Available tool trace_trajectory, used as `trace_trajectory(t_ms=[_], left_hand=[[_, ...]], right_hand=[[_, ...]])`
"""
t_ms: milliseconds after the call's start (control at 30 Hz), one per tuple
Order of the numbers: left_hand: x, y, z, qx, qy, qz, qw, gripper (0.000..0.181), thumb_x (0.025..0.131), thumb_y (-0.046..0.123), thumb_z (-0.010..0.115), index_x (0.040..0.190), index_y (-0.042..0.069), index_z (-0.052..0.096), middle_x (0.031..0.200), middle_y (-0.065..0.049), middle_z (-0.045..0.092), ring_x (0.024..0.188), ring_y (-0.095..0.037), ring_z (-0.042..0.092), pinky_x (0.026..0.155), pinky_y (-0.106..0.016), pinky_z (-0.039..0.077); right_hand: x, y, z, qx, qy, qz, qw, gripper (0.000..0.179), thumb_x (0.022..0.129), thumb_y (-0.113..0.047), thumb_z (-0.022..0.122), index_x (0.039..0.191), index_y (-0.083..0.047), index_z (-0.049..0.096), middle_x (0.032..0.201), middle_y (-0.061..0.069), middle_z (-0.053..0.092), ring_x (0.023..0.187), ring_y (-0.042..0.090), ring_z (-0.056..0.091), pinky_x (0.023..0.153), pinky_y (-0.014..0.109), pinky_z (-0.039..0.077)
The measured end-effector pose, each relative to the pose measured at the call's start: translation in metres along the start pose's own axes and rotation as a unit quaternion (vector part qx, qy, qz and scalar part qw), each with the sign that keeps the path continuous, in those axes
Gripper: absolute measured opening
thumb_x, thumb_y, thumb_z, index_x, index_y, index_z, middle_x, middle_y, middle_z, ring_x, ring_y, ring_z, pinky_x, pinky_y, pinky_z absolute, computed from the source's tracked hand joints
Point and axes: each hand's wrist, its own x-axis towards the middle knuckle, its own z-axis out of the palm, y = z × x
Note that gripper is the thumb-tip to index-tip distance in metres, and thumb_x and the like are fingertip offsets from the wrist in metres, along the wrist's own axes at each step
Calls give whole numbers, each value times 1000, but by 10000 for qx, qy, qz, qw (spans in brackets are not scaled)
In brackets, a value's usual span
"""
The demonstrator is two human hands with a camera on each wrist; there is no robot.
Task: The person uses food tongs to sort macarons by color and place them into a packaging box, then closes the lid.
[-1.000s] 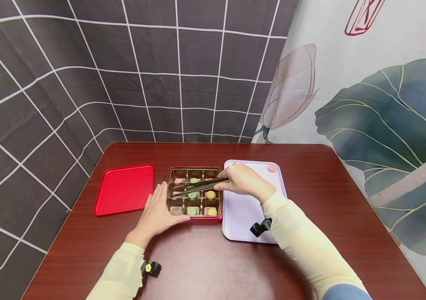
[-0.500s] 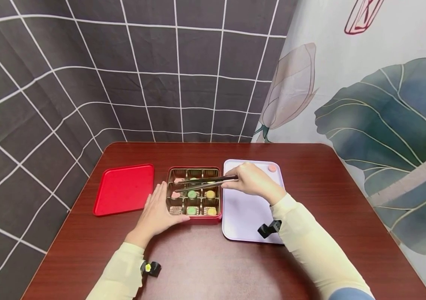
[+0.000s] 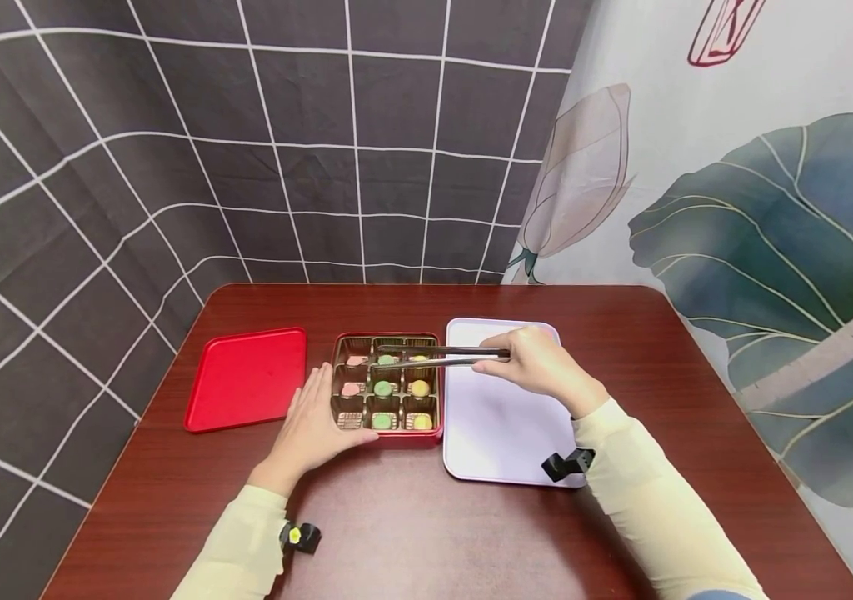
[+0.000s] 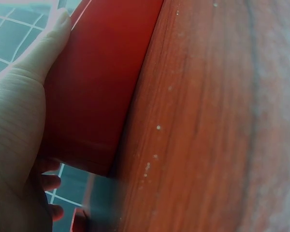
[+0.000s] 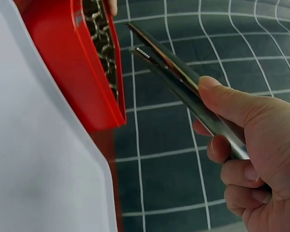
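In the head view my right hand [image 3: 542, 362] grips a pair of metal tongs [image 3: 464, 357] above the lilac tray. The tongs' tips are apart over the box, and the right wrist view shows nothing between the tongs' arms [image 5: 183, 89]. My left hand [image 3: 311, 427] rests at the front left corner of the red box [image 3: 407, 442], thumb along its front wall [image 4: 96, 82]. Inside, compartments hold small round pieces: pink [image 3: 351, 389] at left, green [image 3: 383, 389] in the middle, yellow [image 3: 420, 389] at right. The front left compartment [image 3: 350, 421] shows its patterned floor.
A red lid [image 3: 248, 379] lies left of the box on the brown table [image 3: 389, 517]. The lilac tray [image 3: 501, 442] stands right beside the box. A dark checked cloth [image 3: 306, 183] hangs behind the table.
My right hand has moved right with the tongs, whose tips have left the middle left compartment. The pink piece there now shows. The pink disc on the tray is now behind the right hand.
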Motion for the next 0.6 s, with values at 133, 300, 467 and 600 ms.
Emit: trace_trajectory(t_ms=[133,300,467,600], left_hand=[[0,0,0,-10,22,3,10000,137,55,86,64,152,0,17,156,-19,20,144,-36,16,113,-58,14],[0,-1,1,-1,2,-13,10000,137,56,85,64,153,2,16,157,-18,20,144,-35,16,113,-58,14],[1,-2,2,14,-23,-19,10000,137,56,87,63,153,3,15,157,-18,20,144,-35,16,114,-58,14],[1,-2,2,2,-25,-31,10000,137,56,86,63,153,3,15,157,-18,19,144,-35,16,114,-57,13]], right_hand=[[-14,13,-5,80,281,125,9995,29,82,-38,76,98,-13,76,78,-8,69,58,6,52,54,26,45],[-35,34,-12,-2,616,418,9972,34,82,-37,77,100,-8,76,83,2,72,63,8,54,57,27,46],[-58,53,-18,-18,718,985,9925,44,79,-36,79,108,-4,74,72,2,70,52,10,44,46,25,38],[-76,68,-20,-97,715,1297,9889,40,80,-35,78,108,-6,74,75,-1,70,57,13,50,49,25,43]])
